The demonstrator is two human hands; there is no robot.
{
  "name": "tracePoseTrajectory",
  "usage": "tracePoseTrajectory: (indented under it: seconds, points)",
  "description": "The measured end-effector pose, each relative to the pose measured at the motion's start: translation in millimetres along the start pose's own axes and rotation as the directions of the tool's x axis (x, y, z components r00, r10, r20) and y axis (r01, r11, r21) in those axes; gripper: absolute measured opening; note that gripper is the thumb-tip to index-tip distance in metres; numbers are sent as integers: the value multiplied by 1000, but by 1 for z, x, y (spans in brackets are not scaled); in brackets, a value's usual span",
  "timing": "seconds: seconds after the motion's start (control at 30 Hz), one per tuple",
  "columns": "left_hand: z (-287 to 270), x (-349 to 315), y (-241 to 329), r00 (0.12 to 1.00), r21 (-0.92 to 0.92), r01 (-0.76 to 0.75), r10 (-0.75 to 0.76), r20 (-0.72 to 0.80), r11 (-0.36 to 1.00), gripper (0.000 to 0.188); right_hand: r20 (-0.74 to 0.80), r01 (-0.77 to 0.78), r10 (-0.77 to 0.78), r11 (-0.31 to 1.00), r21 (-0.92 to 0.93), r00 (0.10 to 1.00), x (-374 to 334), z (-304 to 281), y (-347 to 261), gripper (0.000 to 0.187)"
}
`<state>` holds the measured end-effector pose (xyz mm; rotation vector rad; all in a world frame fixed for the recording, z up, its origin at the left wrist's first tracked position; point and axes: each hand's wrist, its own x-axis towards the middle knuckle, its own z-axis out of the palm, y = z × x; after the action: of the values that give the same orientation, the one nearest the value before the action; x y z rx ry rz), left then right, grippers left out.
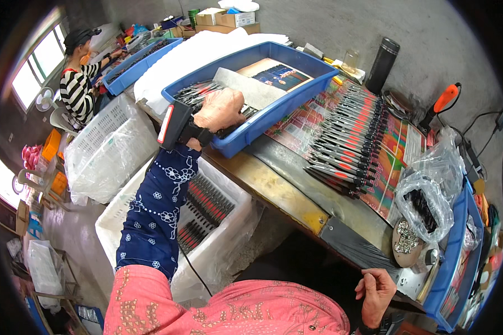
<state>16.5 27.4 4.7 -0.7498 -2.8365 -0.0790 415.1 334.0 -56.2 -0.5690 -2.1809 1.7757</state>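
Note:
My left hand reaches into a blue plastic bin, fingers curled down over dark slender pieces; what it grips is hidden beneath it. Under that hand and beside it lie slim grey-and-black pen-like pieces, along with a grey sheet and a printed picture card. Low at the table's right front edge is my right hand, its fingers bent inward and closed; I cannot see whether anything is inside. Many pen-like pieces with red marks lie in a slanted row on printed cardboard.
A lined white crate with similar pieces stands below the table, left. At right are a clear bag of black parts, a dish of small metal parts, a black bottle and an orange-handled tool. A co-worker sits far left.

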Motion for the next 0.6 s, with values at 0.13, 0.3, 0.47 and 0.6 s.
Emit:
tracePoseTrajectory:
  seconds: [0.13, 0.3, 0.47, 0.6]
  points:
    - [2, -1, 1, 1000, 74, 8, -5, -29, 997, 25, -1, 4, -4, 1000, 8, 1000, 0, 0, 2, 15]
    - [-3, -4, 7, 997, 167, 65, -55, -61, 984, 20, 0, 23, -23, 1000, -2, 1000, -1, 0, 1, 15]
    - [-3, -7, 9, 981, -126, -138, 118, -154, 982, 20, 10, 15, -15, 1000, -16, 1000, -1, 0, 0, 14]
    - [-1, -2, 3, 988, -210, -157, 155, -26, 965, 19, 0, 14, -14, 1000, -17, 1000, 0, 1, -1, 15]
